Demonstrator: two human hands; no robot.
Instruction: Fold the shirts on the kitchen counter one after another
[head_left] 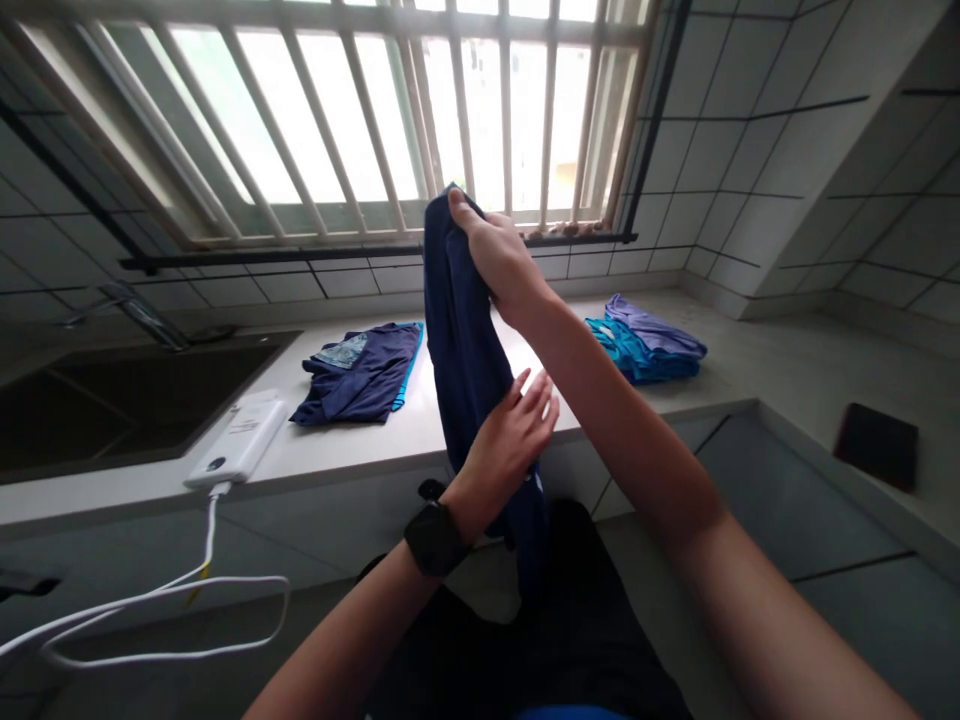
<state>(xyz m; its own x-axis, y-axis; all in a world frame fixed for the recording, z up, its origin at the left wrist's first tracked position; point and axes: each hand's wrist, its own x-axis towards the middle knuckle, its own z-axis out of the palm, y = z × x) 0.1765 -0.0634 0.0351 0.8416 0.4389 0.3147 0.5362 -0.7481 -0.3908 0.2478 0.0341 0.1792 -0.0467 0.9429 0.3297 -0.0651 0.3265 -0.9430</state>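
Note:
A dark navy garment (pixel 465 330) hangs in front of me in a long folded strip; its exact kind I cannot make out. High up, my right hand (pixel 499 255) grips its upper end, thumb pressed on the cloth. Lower down, my left hand (pixel 514 430), with a dark watch on the wrist, lies against the garment with its fingers stretched out. The garment's lower end drops below the counter edge, partly hidden behind the left hand. Behind it on the counter lie a folded dark garment (pixel 356 375) at left and a pile of blue and purple clothes (pixel 649 340) at right.
A white counter (pixel 420 435) runs under a barred window (pixel 375 120). At left are a dark sink (pixel 135 400), a faucet (pixel 142 315) and a white power bank (pixel 240 440) with a white cable (pixel 210 540). A dark flat object (pixel 877 445) lies on the right counter.

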